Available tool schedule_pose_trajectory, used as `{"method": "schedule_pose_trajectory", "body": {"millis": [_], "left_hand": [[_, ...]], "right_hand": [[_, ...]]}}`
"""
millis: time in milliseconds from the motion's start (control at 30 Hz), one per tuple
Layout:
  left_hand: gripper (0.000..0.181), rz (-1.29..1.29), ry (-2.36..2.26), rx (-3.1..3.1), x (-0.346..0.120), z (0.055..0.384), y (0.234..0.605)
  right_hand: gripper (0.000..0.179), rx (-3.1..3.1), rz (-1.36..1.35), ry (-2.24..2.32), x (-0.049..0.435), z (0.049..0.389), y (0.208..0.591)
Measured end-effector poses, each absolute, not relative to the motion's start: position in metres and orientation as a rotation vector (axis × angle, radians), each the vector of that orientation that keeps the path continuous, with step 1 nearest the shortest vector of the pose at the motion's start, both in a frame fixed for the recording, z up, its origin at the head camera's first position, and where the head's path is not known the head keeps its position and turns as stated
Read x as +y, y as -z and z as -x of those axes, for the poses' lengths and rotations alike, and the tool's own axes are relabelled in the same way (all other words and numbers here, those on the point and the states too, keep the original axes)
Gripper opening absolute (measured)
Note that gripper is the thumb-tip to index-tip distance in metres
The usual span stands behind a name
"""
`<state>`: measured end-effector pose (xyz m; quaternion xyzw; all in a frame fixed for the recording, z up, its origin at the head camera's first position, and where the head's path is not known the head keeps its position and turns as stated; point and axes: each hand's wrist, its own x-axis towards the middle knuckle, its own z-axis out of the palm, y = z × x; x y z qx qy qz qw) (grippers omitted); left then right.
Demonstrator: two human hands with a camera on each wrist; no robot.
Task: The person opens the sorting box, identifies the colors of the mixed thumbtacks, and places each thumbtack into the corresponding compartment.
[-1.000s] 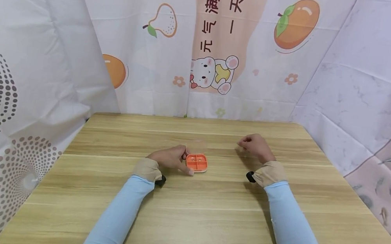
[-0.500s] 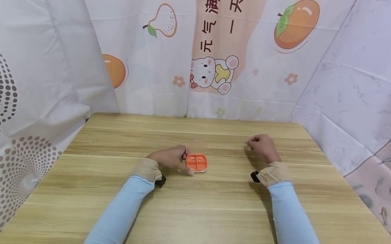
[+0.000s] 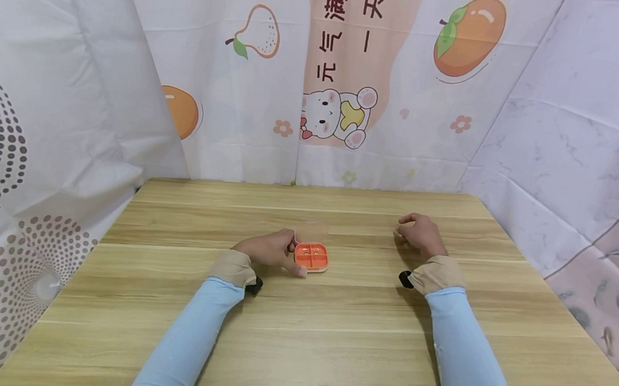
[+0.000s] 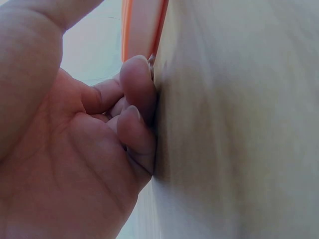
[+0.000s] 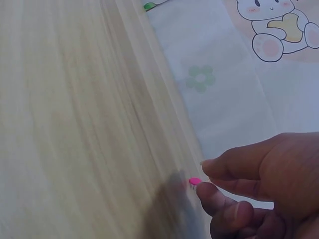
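Observation:
A small orange pill box [image 3: 319,251] with four compartments lies on the table, its clear lid [image 3: 312,230] raised at the back. My left hand [image 3: 270,249] holds the box by its left side, thumb at the front corner and fingers at the back. In the left wrist view, the box's orange edge [image 4: 126,30] shows past the curled fingers. Farther right, my right hand [image 3: 422,233] is low over the table. A tiny pink disc with thin metal-looking prongs [image 5: 195,180] is right at the parted thumb and index fingertips; it does not show in the head view.
The wood-grain table [image 3: 294,347] reaches back to a printed curtain [image 3: 249,119]. More curtains hang at the left [image 3: 94,104] and right [image 3: 567,131] sides. Black wrist cameras sit under both wrists.
My right hand has moved to the right across the table, and its fingertips have parted slightly. The left hand and the pill box have stayed in place.

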<state>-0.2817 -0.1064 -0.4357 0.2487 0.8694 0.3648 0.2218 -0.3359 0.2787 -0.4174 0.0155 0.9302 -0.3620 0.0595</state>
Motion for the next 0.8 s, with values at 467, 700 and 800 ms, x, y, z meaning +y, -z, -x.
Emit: {"method": "schedule_pose_trajectory", "body": {"millis": [467, 700, 800], "left_hand": [[0.060, -0.682, -0.983, 2.412, -0.107, 0.283, 0.438], [0.061, -0.683, -0.983, 2.413, -0.107, 0.283, 0.438], [0.061, -0.685, -0.986, 2.414, -0.107, 0.282, 0.436]], "right_hand": [[0.029, 2.839, -0.082, 1.043, 0.278, 0.334, 0.424], [0.022, 2.903, -0.074, 0.973, 0.279, 0.335, 0.428], [0.021, 2.919, -0.064, 0.959, 0.278, 0.335, 0.427]]}}
